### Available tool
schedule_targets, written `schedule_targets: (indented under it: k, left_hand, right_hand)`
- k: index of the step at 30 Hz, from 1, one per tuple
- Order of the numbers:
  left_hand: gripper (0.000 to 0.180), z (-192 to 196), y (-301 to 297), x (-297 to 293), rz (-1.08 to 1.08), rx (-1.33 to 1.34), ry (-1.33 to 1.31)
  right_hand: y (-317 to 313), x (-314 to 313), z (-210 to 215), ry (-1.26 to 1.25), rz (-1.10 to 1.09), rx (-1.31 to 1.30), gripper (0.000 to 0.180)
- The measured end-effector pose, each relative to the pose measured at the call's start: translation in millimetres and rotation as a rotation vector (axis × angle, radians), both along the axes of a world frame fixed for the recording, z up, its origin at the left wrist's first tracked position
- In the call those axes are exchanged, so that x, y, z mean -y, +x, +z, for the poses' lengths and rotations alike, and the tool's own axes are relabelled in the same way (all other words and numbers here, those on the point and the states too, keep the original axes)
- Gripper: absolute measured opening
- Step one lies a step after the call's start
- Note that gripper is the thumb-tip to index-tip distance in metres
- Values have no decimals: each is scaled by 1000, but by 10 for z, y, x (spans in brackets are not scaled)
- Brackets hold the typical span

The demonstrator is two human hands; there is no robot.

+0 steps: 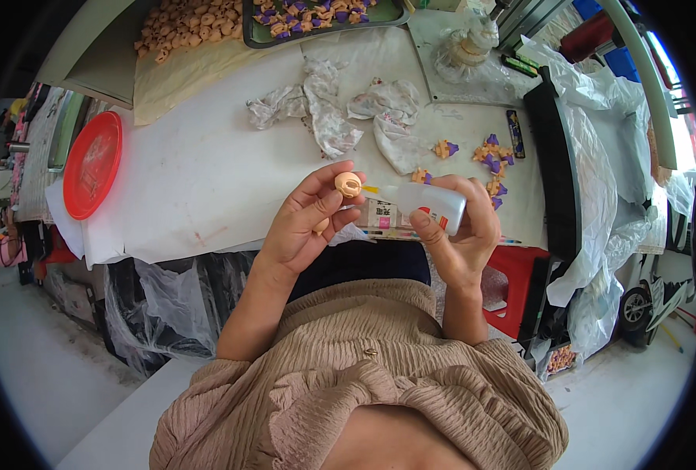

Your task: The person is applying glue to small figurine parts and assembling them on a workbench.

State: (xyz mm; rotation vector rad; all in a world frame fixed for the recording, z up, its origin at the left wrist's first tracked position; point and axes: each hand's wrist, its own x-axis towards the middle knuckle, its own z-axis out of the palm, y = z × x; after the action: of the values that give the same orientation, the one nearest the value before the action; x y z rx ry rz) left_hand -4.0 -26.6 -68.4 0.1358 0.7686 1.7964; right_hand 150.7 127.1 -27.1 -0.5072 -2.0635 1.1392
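My left hand [291, 227] pinches a small peach-coloured doll head [348, 183] between thumb and fingers, its hollow opening facing up. A second peach piece [320, 226] is tucked against the palm under the curled fingers. In my right hand [469, 247] lies a white squeeze bottle [436, 205], tilted on its side with fingers and thumb around it. Its thin yellow tip [371, 189] points left, right at the edge of the doll head; whether they touch I cannot tell. Just beyond the bottle are several small peach-and-purple figure bodies [492, 161].
Crumpled stained cloths [328, 102] lie on the paper-covered table. At the back are a dark tray [263, 37] of purple-and-peach pieces and a heap of peach heads [187, 25]. A red plate [93, 164] sits left; a black-edged bin lined with plastic [614, 133] stands right.
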Motion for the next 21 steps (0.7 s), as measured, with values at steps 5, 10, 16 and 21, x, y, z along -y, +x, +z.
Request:
schedule_targets:
  k: [5, 10, 16, 21]
  left_hand:
    - [39, -17, 16, 4, 6, -5, 6]
    - [39, -20, 12, 4, 5, -6, -3]
    - [38, -24, 12, 10, 4, -12, 3]
    - [39, -42, 4, 13, 2, -13, 11]
  right_hand:
    - [13, 4, 10, 12, 3, 19, 41]
    - [11, 12, 5, -7, 1, 25, 42]
    - [3, 36, 4, -35, 6, 26, 41]
    - [5, 30, -9, -29, 5, 30, 42]
